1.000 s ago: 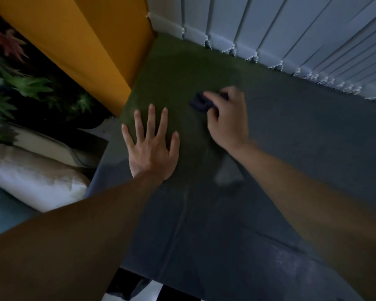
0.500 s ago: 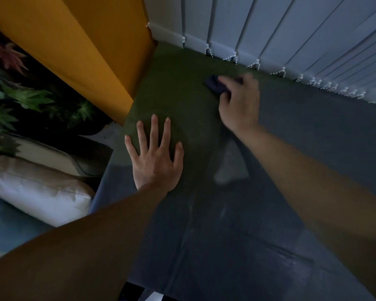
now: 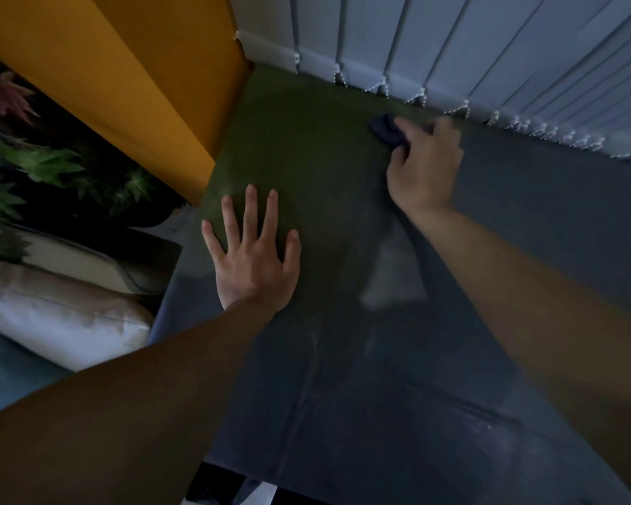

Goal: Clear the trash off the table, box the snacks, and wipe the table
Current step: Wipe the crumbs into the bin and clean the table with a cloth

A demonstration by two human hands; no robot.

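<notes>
table (image 3: 397, 413): dark top seen from above | cloth (image 3: 387, 131): dark, pressed on table near its far edge, just short of blinds (image 3: 489, 49) | right hand (image 3: 425, 169): cloth is grasped | left hand (image 3: 254, 256): laid flat on table, fingers spread, nothing held

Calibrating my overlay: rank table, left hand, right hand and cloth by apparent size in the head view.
Table
Left hand and right hand: alike; the spread left one sits nearer
Cloth, partly covered

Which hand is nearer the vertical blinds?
Right. The right hand, gripping the dark cloth, is just short of the vertical blinds; the left hand lies flat on the table, farther back.
</notes>
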